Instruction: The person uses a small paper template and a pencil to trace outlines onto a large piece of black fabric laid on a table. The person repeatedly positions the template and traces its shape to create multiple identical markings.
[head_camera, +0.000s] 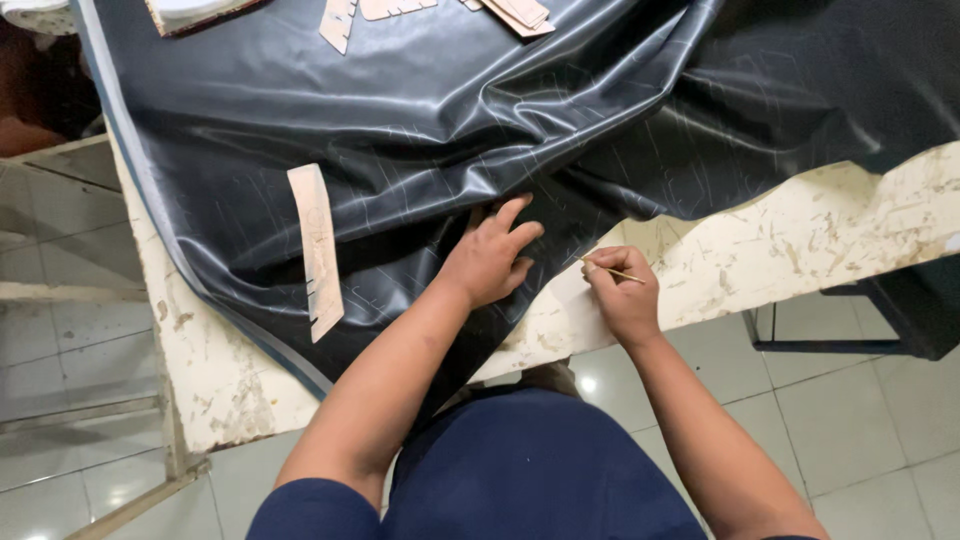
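A large sheet of shiny black material is spread over a worn white table, with faint outlines marked on it. My left hand presses flat on the sheet near its front edge, fingers spread. My right hand rests at the table's front edge beside the sheet, pinching a thin stick-like marking tool that points right. A long tan cardboard pattern piece with a notched lower end lies on the sheet to the left of my left hand.
More tan pattern pieces lie at the far edge of the sheet. A flat board sits at the top left. The floor is pale tile, and a dark metal frame stands under the table at right.
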